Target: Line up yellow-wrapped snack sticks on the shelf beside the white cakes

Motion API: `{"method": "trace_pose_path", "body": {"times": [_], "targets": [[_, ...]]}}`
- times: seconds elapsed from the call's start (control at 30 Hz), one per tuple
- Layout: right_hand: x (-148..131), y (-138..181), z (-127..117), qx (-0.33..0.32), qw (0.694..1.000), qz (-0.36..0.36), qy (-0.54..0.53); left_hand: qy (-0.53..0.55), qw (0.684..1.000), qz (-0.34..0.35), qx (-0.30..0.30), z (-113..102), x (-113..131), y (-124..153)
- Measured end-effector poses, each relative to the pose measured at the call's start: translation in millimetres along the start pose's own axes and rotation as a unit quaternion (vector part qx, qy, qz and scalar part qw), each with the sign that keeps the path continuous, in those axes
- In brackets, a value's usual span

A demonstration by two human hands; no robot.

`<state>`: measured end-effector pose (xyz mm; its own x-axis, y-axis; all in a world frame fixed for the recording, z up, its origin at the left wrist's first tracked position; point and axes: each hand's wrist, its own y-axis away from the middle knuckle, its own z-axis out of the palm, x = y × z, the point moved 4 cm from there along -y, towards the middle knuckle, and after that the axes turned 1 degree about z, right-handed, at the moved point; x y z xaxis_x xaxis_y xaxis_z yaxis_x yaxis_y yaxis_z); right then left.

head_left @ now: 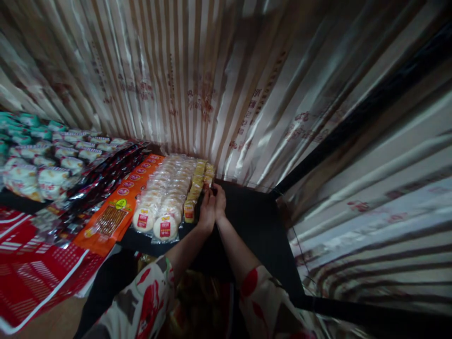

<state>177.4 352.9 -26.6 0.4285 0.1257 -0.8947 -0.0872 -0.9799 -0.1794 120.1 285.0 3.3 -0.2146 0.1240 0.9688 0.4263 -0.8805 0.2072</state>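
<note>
Both my hands reach to the right end of a display of packed snacks on a black shelf (254, 221). My left hand (206, 211) and my right hand (220, 201) are pressed side by side, fingers closed against a row of small yellow packets (196, 184). What the fingers hold is hidden. Left of that row lie two rows of round white cakes in clear wrappers (165, 197), then orange packets (120, 207).
Further left lie dark red packets (102, 181), white-and-purple packs (52, 165) and green packs (24, 127). A striped satin curtain (197, 84) hangs behind and to the right. A red-and-white printed sheet (31, 278) lies at the lower left.
</note>
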Motion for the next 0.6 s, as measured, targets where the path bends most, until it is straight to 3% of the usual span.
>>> {"method": "trace_pose_path", "body": {"times": [0.27,0.4,0.6], "targets": [[-8,59,-21,-0.031,0.999,0.014,0.003,-0.123,0.991,0.059,0.014,-25,-7,52],[-10,110,-29,-0.045,0.998,0.005,-0.042,-0.171,0.980,0.098,0.024,-49,-15,98],[-15,192,-39,-0.085,0.993,-0.027,-0.077,-0.181,0.972,0.148,-0.026,-92,-29,172]]}}
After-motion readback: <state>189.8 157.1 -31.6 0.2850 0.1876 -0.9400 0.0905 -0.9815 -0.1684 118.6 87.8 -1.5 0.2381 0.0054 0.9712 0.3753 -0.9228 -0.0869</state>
